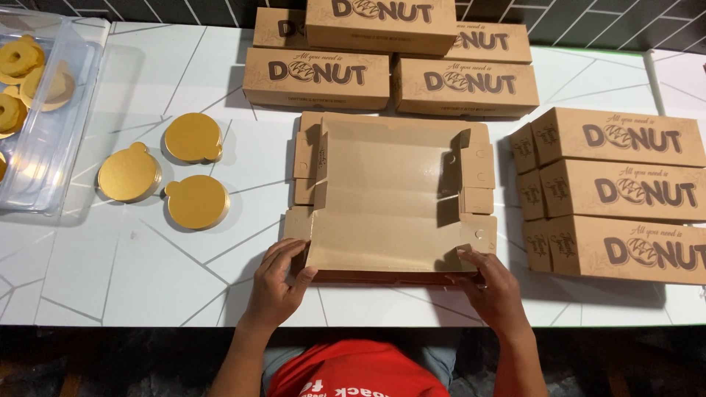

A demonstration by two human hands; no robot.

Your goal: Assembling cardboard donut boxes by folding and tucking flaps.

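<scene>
Unfolded kraft box blank (pixel 393 195), table centre | left hand (pixel 276 283) and right hand (pixel 494 285) pinching its near flap corners | likely light, creasable cardboard; best held along fold lines | gold cake boards (pixel 195 137) left.

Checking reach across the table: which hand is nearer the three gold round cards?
Left. The left hand grips the open carton's near-left corner, below-right of the gold cards; the right hand holds the near-right corner, farther away.
</scene>
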